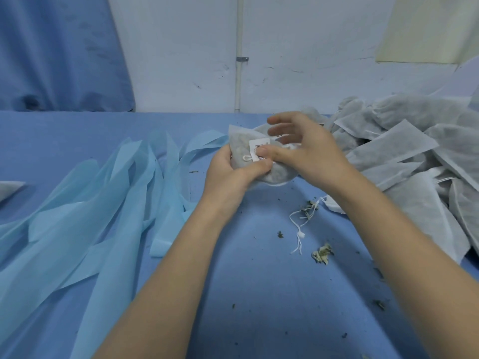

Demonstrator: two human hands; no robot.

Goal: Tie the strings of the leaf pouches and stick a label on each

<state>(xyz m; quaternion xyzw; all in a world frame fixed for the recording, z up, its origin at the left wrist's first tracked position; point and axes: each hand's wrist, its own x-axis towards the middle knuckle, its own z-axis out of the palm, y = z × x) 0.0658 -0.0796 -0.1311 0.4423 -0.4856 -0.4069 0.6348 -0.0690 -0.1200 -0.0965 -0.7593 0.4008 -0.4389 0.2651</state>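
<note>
Head view: barcode label point(260, 149) (text unreadable)

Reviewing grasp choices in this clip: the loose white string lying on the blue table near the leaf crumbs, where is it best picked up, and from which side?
Probably at the small knot on the loose white string, pinched from above with the fingers. The string lies flat on the table, so only a top pinch works, and the knot is its thickest point, clear of the leaf crumbs tangled at its far end.

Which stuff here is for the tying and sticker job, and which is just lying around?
For the job:
- pouch, gripped by the left hand
- label, pressed by the right hand thumb
- pile of pouches

Lying about:
- light blue strips
- loose string
- leaf crumbs
- blue table cover
</note>
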